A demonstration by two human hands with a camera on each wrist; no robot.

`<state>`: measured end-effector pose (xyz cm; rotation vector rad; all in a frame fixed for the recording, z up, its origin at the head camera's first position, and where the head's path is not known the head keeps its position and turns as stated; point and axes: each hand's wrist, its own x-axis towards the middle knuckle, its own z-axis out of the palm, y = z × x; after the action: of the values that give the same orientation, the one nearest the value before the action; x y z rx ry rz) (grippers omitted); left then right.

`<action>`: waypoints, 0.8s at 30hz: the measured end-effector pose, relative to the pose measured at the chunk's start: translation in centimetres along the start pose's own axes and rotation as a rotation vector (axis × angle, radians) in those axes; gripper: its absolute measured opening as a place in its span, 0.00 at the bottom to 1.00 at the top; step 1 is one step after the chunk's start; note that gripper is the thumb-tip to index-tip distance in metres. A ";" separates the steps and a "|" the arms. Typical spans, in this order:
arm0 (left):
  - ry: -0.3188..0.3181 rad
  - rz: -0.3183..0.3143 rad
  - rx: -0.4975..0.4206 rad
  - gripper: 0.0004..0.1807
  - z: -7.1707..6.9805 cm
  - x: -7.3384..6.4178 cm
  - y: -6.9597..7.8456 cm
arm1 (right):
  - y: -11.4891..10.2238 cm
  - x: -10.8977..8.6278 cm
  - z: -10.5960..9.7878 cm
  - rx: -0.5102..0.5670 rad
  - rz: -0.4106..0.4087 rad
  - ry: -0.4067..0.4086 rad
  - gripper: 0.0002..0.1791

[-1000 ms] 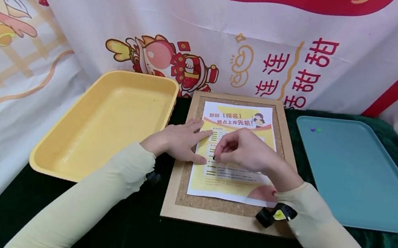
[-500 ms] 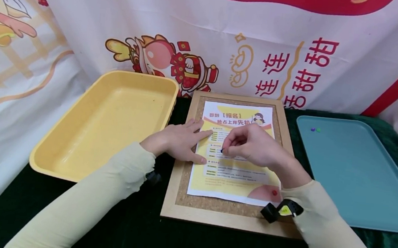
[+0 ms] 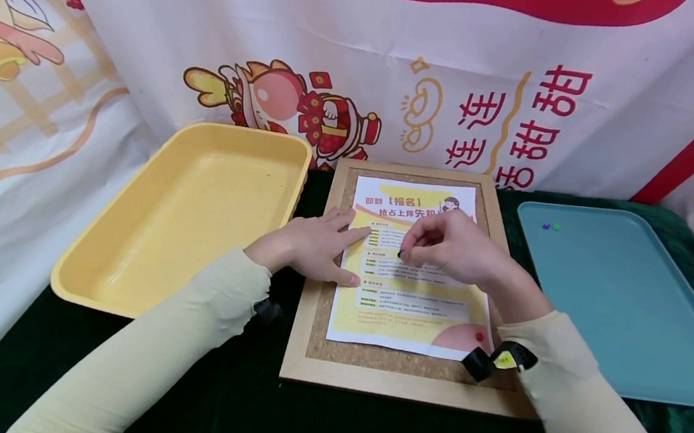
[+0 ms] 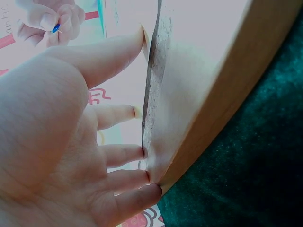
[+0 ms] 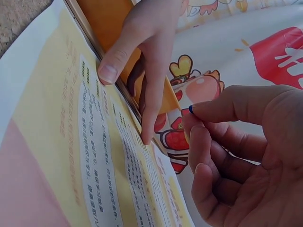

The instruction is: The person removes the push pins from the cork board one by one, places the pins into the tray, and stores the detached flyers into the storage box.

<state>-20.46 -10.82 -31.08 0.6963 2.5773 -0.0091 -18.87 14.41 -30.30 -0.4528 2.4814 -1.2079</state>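
Note:
A printed yellow poster (image 3: 399, 328) lies on a wood-framed cork board (image 3: 370, 357). My left hand (image 3: 321, 248) rests with spread, straight fingers on the poster's left edge and the board's frame. Between thumb and index finger, my right hand (image 3: 454, 249) pinches a small dark blue thumbtack (image 5: 191, 109), held over the middle of the poster. The left wrist view shows a thin metal point on that blue thumbtack (image 4: 56, 28), apart from the paper. A red tack (image 3: 479, 336) sits at the poster's lower right corner.
A deep yellow tray (image 3: 195, 214) stands left of the board, close to its frame. To the right lies a flat blue tray (image 3: 629, 310) with a small purple piece (image 3: 545, 226) and a green piece (image 3: 556, 227). A printed cloth (image 3: 353, 41) hangs behind.
My right hand has moved up and to the right over the poster, carrying the blue thumbtack. The red tack now shows fully beside my wrist. My left hand has stayed in place.

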 end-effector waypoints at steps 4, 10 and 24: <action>0.003 0.001 0.003 0.52 -0.1 0.0 0.0 | 0.2 0.0 -0.4 0.014 0.011 0.006 0.03; 0.001 -0.002 0.000 0.52 0.0 0.0 0.1 | 0.4 -0.1 -1.0 0.040 0.029 0.007 0.05; 0.002 0.007 -0.011 0.52 0.0 -0.2 0.0 | 1.6 -0.2 -2.6 0.047 0.064 0.051 0.07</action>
<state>-20.34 -10.94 -30.99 0.7014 2.5754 0.0074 -20.07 17.22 -29.98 -0.3315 2.4845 -1.2638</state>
